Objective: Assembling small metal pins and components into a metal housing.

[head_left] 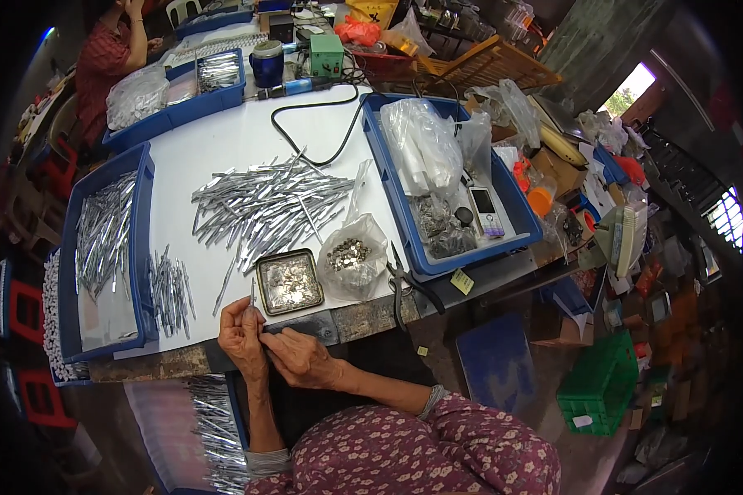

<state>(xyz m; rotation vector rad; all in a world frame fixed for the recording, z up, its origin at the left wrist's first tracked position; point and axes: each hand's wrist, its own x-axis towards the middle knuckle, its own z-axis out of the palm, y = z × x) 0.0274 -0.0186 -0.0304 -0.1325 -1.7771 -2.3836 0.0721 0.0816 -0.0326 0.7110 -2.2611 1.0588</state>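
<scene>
At the table's near edge my left hand [243,337] pinches a thin silvery metal rod [253,290], whose tip points up between the fingers. My right hand [304,358] is closed beside it, thumb and forefinger pressed together against the left hand; anything inside them is hidden. Just beyond the hands sits a shallow square tin [315,282] of small shiny metal pieces. To its right is a clear plastic bag [373,241] opened around small round metal bits. A loose pile of similar metal rods [264,202] lies on white paper farther back, and a smaller bunch [170,290] lies to the left.
Dark-handled pliers [401,285] overlap the front edge. A blue tray [146,247] of rods stands left; another blue tray [417,239] at right holds plastic bags and a phone-like device [485,211]. A black cable [276,124] curves behind. Another person [107,62] sits far left.
</scene>
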